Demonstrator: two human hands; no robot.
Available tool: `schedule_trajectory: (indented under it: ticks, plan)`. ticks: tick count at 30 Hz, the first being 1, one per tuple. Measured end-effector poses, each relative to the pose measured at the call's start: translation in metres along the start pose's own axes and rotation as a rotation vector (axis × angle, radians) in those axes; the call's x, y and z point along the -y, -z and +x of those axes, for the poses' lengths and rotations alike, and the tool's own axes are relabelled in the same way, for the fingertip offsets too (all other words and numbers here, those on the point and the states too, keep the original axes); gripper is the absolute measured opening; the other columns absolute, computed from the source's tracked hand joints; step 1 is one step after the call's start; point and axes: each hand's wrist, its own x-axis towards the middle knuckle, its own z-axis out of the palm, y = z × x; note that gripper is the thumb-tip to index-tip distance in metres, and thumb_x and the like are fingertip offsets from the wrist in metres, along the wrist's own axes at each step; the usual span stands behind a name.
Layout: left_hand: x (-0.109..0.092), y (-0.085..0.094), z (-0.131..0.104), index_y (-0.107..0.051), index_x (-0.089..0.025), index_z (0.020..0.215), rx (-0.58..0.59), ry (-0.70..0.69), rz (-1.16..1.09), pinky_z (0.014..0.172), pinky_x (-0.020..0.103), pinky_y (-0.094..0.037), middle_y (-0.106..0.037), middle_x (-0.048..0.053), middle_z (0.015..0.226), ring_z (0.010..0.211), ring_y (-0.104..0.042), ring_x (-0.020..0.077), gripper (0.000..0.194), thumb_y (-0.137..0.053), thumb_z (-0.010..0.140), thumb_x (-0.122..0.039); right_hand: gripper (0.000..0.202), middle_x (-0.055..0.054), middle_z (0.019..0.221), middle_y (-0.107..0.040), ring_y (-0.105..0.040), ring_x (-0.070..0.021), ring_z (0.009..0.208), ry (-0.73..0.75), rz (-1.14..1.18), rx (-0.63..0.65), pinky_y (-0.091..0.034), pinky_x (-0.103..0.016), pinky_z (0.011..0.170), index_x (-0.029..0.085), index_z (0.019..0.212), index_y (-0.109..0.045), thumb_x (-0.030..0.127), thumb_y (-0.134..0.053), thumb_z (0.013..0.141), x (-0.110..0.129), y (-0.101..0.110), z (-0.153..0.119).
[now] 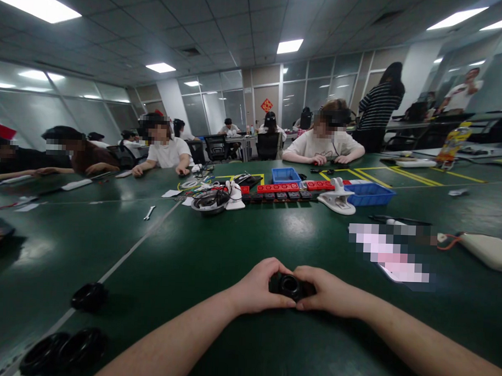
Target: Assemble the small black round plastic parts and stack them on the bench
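Between my two hands, on the green table [241, 237], is a small black ring-shaped part [290, 287] with a round hole facing up. My left hand [260, 287] curls around its left side, thumb near the front edge. From the right, my right hand [325, 289] closes on the same part, and the two thumbs nearly meet in front. Much of the part is hidden by the fingers, so its exact kind cannot be made out. Farther left lie a similar-looking black round part [89, 297] and a pair of larger glossy black rings [83, 349].
A blurred phone-like slab [391, 253] and a white power bank [487, 251] lie to the right. Ahead are a bowl of cables [209, 202], red blocks in a row [279, 187], blue bins [368, 194] and a white clamp [337, 199]. A wrench [149, 212] rests left. People sit around.
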Motion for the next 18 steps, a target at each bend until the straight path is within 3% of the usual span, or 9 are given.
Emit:
schedule_trajectory:
  ticks: [12,18]
  plan:
    - [0.0047,-0.0045,0.0,-0.052,-0.019,0.092,0.004,0.039,-0.092,0.067,0.024,-0.039,-0.046,0.001,0.09,0.079,-0.046,0.014,0.043,-0.068,0.057,-0.034,0.027,0.001,0.079,-0.053,-0.049,-0.0148,0.072,0.007,-0.012,-0.011,-0.035,-0.021,0.058,0.017,0.082,-0.056,0.026,-0.066,0.059,0.0026,0.0007,0.0005]
    - [0.0021,-0.006,0.001,-0.052,-0.019,0.091,-0.01,0.069,-0.102,0.067,0.024,-0.039,-0.046,0.001,0.089,0.079,-0.046,0.014,0.043,-0.07,0.055,-0.034,0.031,0.001,0.074,-0.054,-0.05,-0.0147,0.068,-0.064,-0.018,-0.051,-0.032,-0.02,0.053,0.018,0.081,-0.055,0.029,-0.068,0.055,0.0009,-0.0028,0.0023]
